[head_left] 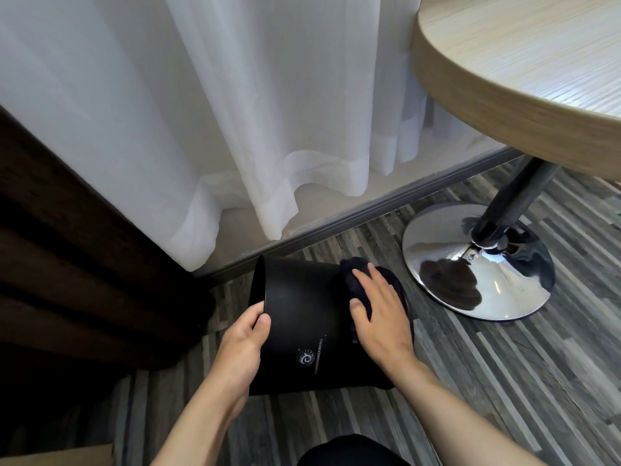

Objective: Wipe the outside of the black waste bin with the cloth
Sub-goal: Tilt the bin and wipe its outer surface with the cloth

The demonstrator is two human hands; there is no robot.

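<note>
Head view: black waste bin lies tipped on its side on the floor, open mouth facing left, printed logo on the upward wall. Left hand grips the rim, fingers hooked over the edge and closed on it. Right hand lies flat with fingers spread wide, pressing a dark cloth onto the bin's side near its base end; cloth drapes over the far right edge.

Around it: chrome table base sits just right of the bin, dark column rising to a round wood-grain table top overhanging upper right. Sheer white curtain hangs behind, hem near the skirting. Dark brown drape crowds the left side, close to the bin's mouth.

Floor is grey striped plank laminate. Bare forearms enter from the bottom edge; something tan at the bottom-left corner, can't tell what.
</note>
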